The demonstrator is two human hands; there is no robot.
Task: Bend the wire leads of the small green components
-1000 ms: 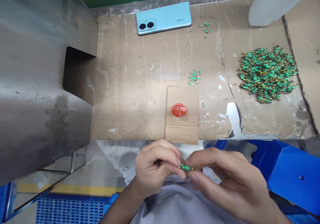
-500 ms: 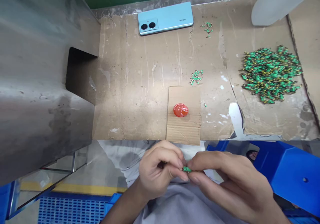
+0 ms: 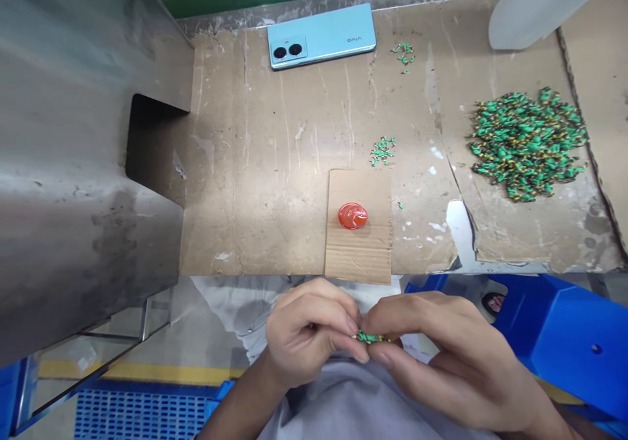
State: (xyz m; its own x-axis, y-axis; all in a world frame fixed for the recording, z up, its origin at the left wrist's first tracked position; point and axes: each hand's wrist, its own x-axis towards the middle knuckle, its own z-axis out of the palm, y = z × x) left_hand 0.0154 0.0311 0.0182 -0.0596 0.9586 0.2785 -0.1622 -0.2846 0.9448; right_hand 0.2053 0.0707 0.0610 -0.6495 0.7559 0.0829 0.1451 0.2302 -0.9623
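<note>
A phone (image 3: 322, 35) lies at the far edge of the desk (image 3: 255, 165), with a metal housing (image 3: 73, 165) to its left. A small card (image 3: 359, 227) sits at the near edge, and a round cap (image 3: 352, 216) rests on it. Just behind the card lies a little cluster of parts (image 3: 382, 151), and another cluster (image 3: 403, 55) lies farther back, right of the phone. A large heap of parts (image 3: 527, 142) lies well to the right. Below the near edge, the left hand (image 3: 307, 335) and right hand (image 3: 441, 355) meet on one small part (image 3: 369, 337), above the lap.
</note>
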